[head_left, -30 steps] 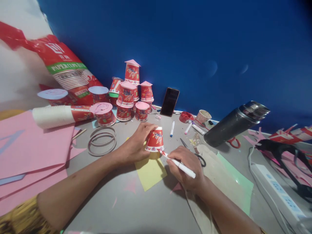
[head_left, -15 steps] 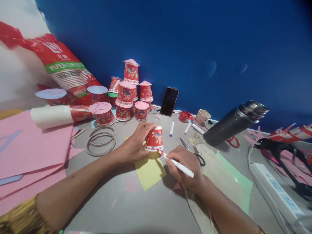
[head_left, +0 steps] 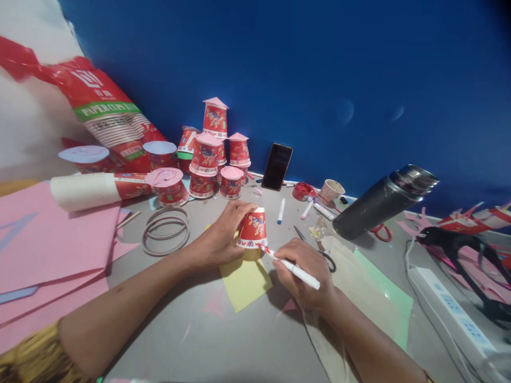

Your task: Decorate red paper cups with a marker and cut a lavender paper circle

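Note:
A red patterned paper cup (head_left: pixel 254 227) stands upside down at the middle of the table, partly over a yellow paper sheet (head_left: pixel 246 279). My left hand (head_left: pixel 222 236) is wrapped round its left side. In my right hand (head_left: pixel 303 271) is a white marker (head_left: pixel 298 273), gripped like a pen, with its red tip at the cup's lower right rim. Scissors (head_left: pixel 328 260) lie just behind my right hand, partly hidden by it.
Stacked red cups with pink tops (head_left: pixel 206 154), a phone (head_left: pixel 277 166) and loose markers are behind. Bangles (head_left: pixel 165 231), pink paper (head_left: pixel 59 234) and a cup sleeve (head_left: pixel 85 190) lie left; a dark flask (head_left: pixel 379 205) and power strip (head_left: pixel 453 306) are right.
The marker in my right hand has shifted slightly to the right along the cup's rim. My left hand and the cup have barely moved.

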{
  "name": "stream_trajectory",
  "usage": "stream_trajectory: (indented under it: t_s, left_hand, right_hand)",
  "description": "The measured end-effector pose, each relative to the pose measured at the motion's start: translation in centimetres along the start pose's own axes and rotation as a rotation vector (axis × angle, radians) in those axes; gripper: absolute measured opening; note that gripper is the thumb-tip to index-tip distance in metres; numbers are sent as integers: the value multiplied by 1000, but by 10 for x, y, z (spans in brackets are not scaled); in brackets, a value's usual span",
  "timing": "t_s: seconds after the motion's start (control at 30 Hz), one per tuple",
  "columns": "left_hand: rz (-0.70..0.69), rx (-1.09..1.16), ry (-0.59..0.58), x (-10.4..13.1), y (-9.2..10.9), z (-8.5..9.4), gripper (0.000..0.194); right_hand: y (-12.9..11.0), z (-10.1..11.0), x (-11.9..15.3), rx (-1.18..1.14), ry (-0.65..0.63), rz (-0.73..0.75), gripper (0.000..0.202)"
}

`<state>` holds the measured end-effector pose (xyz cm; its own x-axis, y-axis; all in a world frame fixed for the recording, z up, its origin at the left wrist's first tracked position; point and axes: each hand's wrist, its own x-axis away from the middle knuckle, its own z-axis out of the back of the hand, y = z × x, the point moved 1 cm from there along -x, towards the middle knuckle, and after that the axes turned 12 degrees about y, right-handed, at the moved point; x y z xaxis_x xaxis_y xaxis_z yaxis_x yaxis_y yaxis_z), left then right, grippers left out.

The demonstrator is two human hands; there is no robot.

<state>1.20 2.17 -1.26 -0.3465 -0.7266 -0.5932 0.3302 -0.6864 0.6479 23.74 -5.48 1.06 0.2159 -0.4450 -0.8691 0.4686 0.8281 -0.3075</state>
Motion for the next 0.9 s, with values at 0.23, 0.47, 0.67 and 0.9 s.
stream_trajectory:
  t_s: [0.23, 0.47, 0.67, 0.9]
  left_hand:
    - [-7, -7, -2, 0, 0, -1, 78]
    - [8, 14, 0, 0, 0, 0, 78]
    - [4, 21, 13, 0, 1, 0, 79]
    - [9, 15, 7, 0, 1, 0, 80]
  right_hand:
    - [0, -1, 0, 9, -22, -5, 10]
    - [-1, 0, -2, -5, -15, 17, 11]
    - [0, -2, 0, 7, -13, 5, 9]
    - [-2, 0, -1, -3, 1, 3, 11]
